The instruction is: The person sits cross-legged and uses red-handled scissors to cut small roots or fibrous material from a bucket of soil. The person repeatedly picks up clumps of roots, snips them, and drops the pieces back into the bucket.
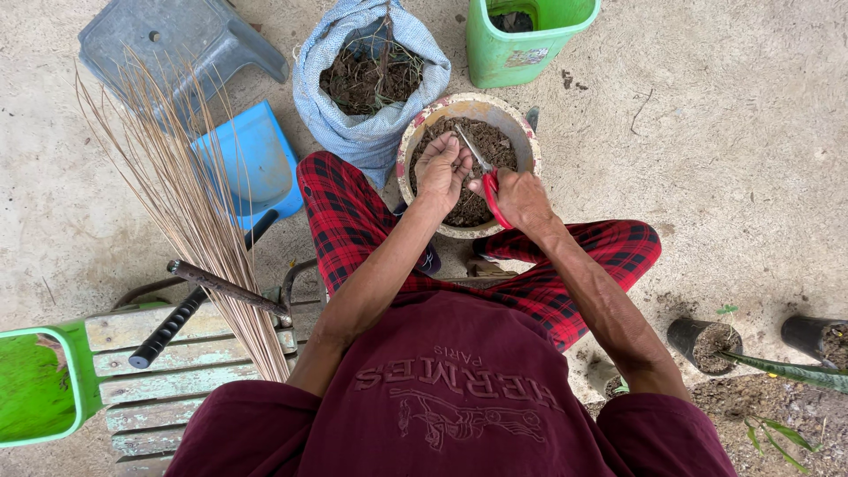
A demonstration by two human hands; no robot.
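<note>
I sit over a round bowl (427, 122) filled with dark soil, its rim pale with a red pattern. My left hand (442, 168) is curled over the soil with its fingers pinched together; I cannot tell what they hold. My right hand (521, 196) grips red-handled scissors (481, 177) whose metal blades point up and left toward my left fingers. Both hands hover just above the bowl, almost touching each other. My legs in red-checked trousers flank the bowl.
A blue-white sack (371, 84) of soil and roots stands behind the bowl. A green bucket (521, 40) is at the top. To the left lie a blue dustpan (252, 159), a grey stool (177, 44), a stick broom (194, 212) and a wooden bench (168, 375). Black nursery pots (707, 340) stand at right.
</note>
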